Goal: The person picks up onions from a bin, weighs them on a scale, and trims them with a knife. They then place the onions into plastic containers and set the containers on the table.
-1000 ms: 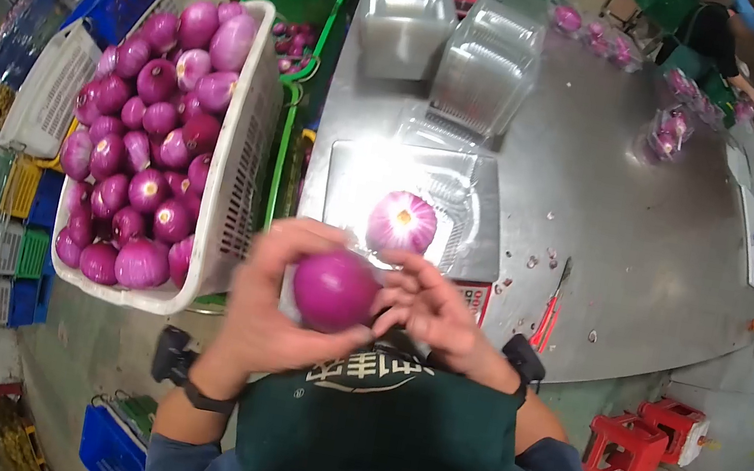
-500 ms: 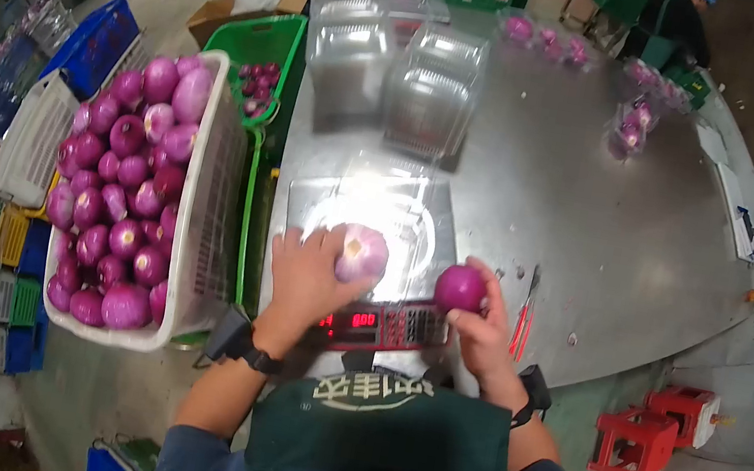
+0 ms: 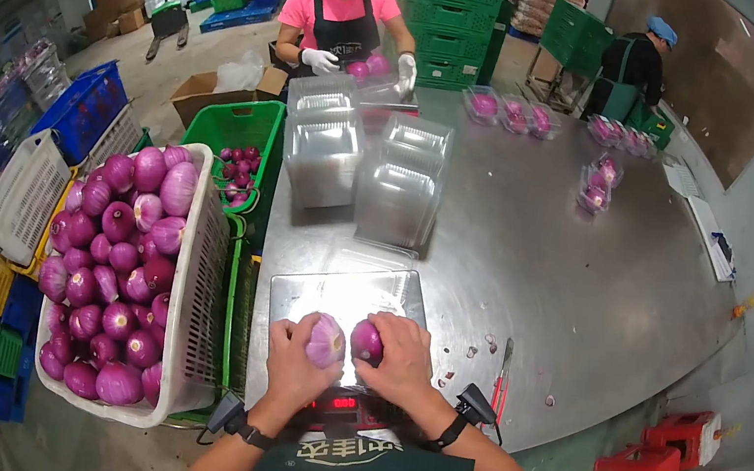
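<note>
Over the weighing scale, my left hand is wrapped around a pale purple onion. Close beside it, a darker red onion is gripped in my right hand. A small gap separates the two onions. Red digits glow on the scale's display below my wrists, partly covered by my forearms. Clear plastic, partly lost in glare, lies at the scale's far edge.
A white crate heaped with onions stands left of the steel table. Stacked clear clamshell boxes rise beyond the scale. A red-handled knife lies at right. Across the table, a gloved person handles packed onions.
My right hand has carried the darker onion leftward from the scale's right edge to beside the other onion. My left hand still holds its onion. The camera view has tilted upward.
</note>
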The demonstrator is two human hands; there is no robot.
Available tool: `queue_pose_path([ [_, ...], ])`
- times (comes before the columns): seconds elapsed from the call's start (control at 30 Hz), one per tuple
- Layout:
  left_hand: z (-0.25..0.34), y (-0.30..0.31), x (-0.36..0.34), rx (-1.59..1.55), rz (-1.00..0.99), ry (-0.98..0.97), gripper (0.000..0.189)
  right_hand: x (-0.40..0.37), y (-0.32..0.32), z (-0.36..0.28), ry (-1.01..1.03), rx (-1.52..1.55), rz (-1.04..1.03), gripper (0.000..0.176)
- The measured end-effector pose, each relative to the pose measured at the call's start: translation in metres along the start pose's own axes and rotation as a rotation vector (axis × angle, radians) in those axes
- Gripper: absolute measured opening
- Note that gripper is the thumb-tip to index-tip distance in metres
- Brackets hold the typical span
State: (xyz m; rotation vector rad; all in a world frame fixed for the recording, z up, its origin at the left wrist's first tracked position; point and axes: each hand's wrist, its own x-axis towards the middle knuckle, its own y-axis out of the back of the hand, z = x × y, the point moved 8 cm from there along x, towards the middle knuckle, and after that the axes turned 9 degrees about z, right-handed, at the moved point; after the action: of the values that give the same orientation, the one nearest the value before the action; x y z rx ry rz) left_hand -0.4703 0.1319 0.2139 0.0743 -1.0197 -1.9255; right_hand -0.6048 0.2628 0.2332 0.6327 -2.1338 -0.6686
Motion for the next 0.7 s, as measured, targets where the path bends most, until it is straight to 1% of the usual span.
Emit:
queue_pose_path([
  [0.03,-0.001,0.001,-0.001,-0.038,-0.008,-0.008,0.073,-0.002,-0.002,0.0,0.004,0.001,0.0,0.068],
  [0.07,-0.004,0.001,-0.002,-0.039,-0.004,-0.009,0.073,-0.004,-0.004,-0.003,0.057,-0.072,-0.012,0.064],
  [0.1,-0.005,0.0,-0.002,-0.085,-0.001,-0.049,0.071,-0.005,-0.006,-0.006,0.109,-0.145,-0.024,0.06],
  [0.13,-0.004,0.0,-0.003,-0.131,0.004,-0.089,0.068,-0.004,-0.005,-0.006,0.113,-0.146,-0.023,0.06],
  [0.2,-0.008,0.001,-0.004,-0.178,0.0,-0.065,0.067,-0.003,-0.003,-0.005,0.061,-0.066,-0.034,0.054],
  [0.23,-0.009,0.001,-0.004,-0.223,-0.01,-0.043,0.066,-0.003,-0.003,-0.003,0.062,-0.067,-0.031,0.054],
  [0.3,-0.006,0.004,-0.004,-0.21,-0.033,-0.023,0.066,-0.004,0.0,0.014,-0.034,0.054,0.026,0.052],
  [0.33,-0.005,0.005,-0.006,-0.197,-0.058,0.002,0.066,-0.003,0.0,0.019,-0.033,0.053,0.029,0.052],
  [0.4,-0.002,0.008,-0.012,-0.21,-0.05,-0.015,0.066,0.002,0.007,0.042,-0.165,0.086,0.147,0.053],
  [0.43,-0.001,0.009,-0.014,-0.222,-0.044,-0.029,0.066,0.004,0.003,0.055,-0.226,0.055,0.131,0.062],
  [0.47,-0.001,0.01,-0.015,-0.223,-0.042,-0.038,0.066,0.009,-0.001,0.064,-0.223,0.055,0.141,0.062],
  [0.53,0.0,0.011,-0.016,-0.253,-0.038,-0.055,0.067,0.006,-0.03,0.116,-0.702,0.246,0.018,0.072],
  [0.57,-0.002,0.011,-0.017,-0.266,-0.053,-0.02,0.066,0.004,-0.051,0.134,-0.907,0.536,0.043,0.081],
  [0.6,-0.004,0.012,-0.017,-0.267,-0.046,-0.029,0.066,0.014,-0.055,0.139,-0.898,0.539,0.049,0.081],
  [0.67,-0.01,0.006,-0.016,-0.328,-0.08,-0.03,0.065,0.025,-0.073,0.149,-1.066,0.827,0.006,0.078],
  [0.7,-0.015,0.005,-0.016,-0.327,-0.058,-0.031,0.065,0.032,-0.074,0.152,-1.063,0.774,-0.027,0.076],
])
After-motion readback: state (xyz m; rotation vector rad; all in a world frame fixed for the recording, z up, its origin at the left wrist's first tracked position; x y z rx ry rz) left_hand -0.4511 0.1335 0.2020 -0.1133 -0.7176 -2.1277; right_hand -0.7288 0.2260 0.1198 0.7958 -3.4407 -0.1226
